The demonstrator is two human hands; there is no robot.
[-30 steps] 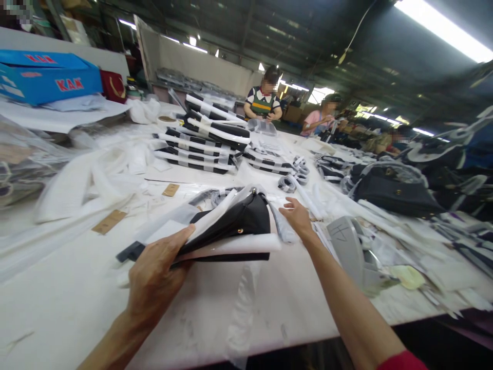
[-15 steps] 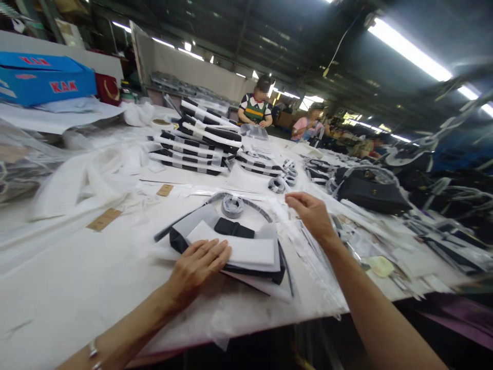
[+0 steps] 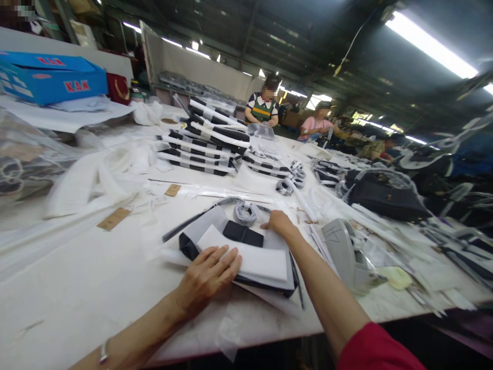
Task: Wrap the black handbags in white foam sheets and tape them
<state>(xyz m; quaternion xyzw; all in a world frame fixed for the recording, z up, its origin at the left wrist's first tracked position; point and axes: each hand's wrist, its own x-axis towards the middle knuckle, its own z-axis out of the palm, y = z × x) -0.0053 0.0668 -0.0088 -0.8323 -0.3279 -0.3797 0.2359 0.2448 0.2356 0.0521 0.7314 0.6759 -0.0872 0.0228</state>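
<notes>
A black handbag [image 3: 190, 248] lies on the table in front of me, with pale grey wrapping sheet over it. My left hand [image 3: 215, 275] rests with fingers stretched out on a folded white foam sheet [image 3: 265, 262] on top of the bag. Just beyond the foam sits a small black flap or pouch [image 3: 243, 234]. Behind it is a coiled, plastic-wrapped strap [image 3: 245, 212]. A wrapped bag strap [image 3: 200, 218] arcs round the back of the bag and runs into my right hand [image 3: 280, 224], whose fingers are curled round it; their tips are partly hidden.
Stacked black-and-white wrapped pieces [image 3: 204, 149] lie beyond. A grey tape dispenser [image 3: 341, 246] stands at the right. Another black bag [image 3: 387, 195] lies farther right. Plastic and foam wrapping [image 3: 88, 185] covers the left side, near a blue box [image 3: 54, 79]. Two people work opposite.
My right hand has come down and inward from above the table to the strap at the bag's back right. My left hand stays on the foam. The camera view has shifted slightly left.
</notes>
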